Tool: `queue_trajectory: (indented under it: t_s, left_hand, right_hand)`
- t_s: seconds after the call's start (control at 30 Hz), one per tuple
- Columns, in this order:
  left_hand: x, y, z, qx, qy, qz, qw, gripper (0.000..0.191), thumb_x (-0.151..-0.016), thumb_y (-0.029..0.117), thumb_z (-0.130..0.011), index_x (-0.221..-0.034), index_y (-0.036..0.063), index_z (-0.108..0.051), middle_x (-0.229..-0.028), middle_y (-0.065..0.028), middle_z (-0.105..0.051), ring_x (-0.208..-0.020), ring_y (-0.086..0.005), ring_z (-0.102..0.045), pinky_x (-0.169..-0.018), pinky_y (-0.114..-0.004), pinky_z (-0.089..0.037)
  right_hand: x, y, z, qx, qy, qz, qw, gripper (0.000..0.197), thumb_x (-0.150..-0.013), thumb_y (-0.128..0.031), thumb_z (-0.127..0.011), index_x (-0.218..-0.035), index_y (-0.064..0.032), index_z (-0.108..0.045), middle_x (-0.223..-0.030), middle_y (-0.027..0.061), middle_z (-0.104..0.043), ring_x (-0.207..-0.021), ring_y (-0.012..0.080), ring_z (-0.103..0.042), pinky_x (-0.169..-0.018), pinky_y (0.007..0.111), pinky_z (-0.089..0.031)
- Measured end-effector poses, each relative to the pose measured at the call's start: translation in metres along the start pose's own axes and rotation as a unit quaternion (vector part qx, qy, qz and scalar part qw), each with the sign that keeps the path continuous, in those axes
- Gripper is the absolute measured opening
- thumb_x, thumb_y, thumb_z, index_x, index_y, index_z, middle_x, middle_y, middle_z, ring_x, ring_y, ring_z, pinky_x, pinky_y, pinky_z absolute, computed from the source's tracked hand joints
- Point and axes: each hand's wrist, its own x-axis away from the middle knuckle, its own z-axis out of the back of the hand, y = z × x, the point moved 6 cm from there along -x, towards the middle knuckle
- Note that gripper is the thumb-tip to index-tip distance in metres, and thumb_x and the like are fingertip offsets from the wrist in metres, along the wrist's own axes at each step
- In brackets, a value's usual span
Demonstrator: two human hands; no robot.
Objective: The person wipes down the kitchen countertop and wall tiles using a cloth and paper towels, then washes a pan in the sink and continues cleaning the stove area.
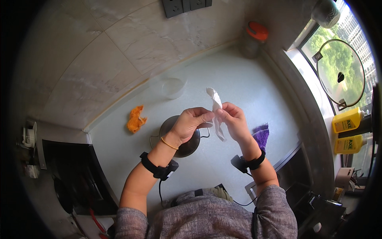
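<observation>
A twisted white strip, tissue or thin cloth [216, 103], is pinched between both hands above the counter. My left hand [191, 122] holds it from the left with thumb and fingers. From the right, my right hand [234, 119] grips it with the thumb pressed against it. Its upper end sticks up past the fingers, and its lower end hangs beneath them. Under my left hand stands a metal pot [186, 149] with wire side handles, partly hidden by the hand and wrist. A purple cloth [261, 136] lies beside my right wrist, partly covered by the forearm.
On the pale counter [215, 167] are an orange cloth [136, 119] and a clear bowl [173, 88]. An orange-lidded jar [257, 31] stands in the far corner. By the window are a glass lid [340, 73] and yellow bottles [346, 120]. A black hob [74, 170] is at left.
</observation>
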Motion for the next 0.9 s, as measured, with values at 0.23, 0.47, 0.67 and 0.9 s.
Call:
queue_trajectory:
  t_s: [0.23,0.47,0.67,0.9]
  left_hand:
    - [-0.020,-0.001,0.022,0.076,0.085,-0.013,0.993,0.012,-0.089,0.017,-0.052,-0.093,0.0052,-0.054,-0.085,-0.0005,-0.057,-0.076,-0.0104,-0.056,-0.069,-0.027,-0.048]
    - [-0.049,0.000,0.074,-0.091,0.201,0.011,0.975,0.016,-0.092,0.020,-0.046,-0.094,0.0046,-0.049,-0.089,-0.0059,-0.059,-0.077,-0.0156,-0.061,-0.068,-0.028,-0.050]
    - [-0.046,0.018,0.075,-0.125,0.094,0.007,0.988,0.023,-0.094,0.021,-0.044,-0.106,0.0016,-0.050,-0.098,-0.0115,-0.060,-0.089,-0.0191,-0.060,-0.074,-0.029,-0.050]
    - [0.036,0.037,0.154,-0.126,0.175,0.036,0.976,0.022,-0.093,0.017,-0.044,-0.105,0.0008,-0.052,-0.100,-0.0124,-0.060,-0.093,-0.0227,-0.060,-0.077,-0.033,-0.049]
  right_hand:
    - [-0.019,0.018,0.044,-0.097,0.136,-0.061,0.984,0.008,-0.086,-0.013,-0.054,-0.083,-0.0064,-0.057,-0.076,-0.0015,-0.056,-0.070,0.0071,-0.051,-0.067,0.020,-0.041]
    - [-0.077,0.036,0.132,0.204,0.240,-0.070,0.947,0.015,-0.088,-0.015,-0.051,-0.084,-0.0004,-0.053,-0.068,0.0056,-0.056,-0.054,0.0113,-0.052,-0.050,0.027,-0.043]
    - [-0.158,0.037,0.191,0.338,0.214,-0.028,0.916,0.017,-0.087,-0.014,-0.053,-0.090,0.0028,-0.052,-0.066,0.0092,-0.058,-0.050,0.0151,-0.054,-0.045,0.029,-0.044]
    - [-0.249,0.051,0.266,0.377,0.245,-0.021,0.893,0.021,-0.085,-0.019,-0.055,-0.089,0.0015,-0.059,-0.071,0.0127,-0.063,-0.058,0.0212,-0.061,-0.054,0.033,-0.048]
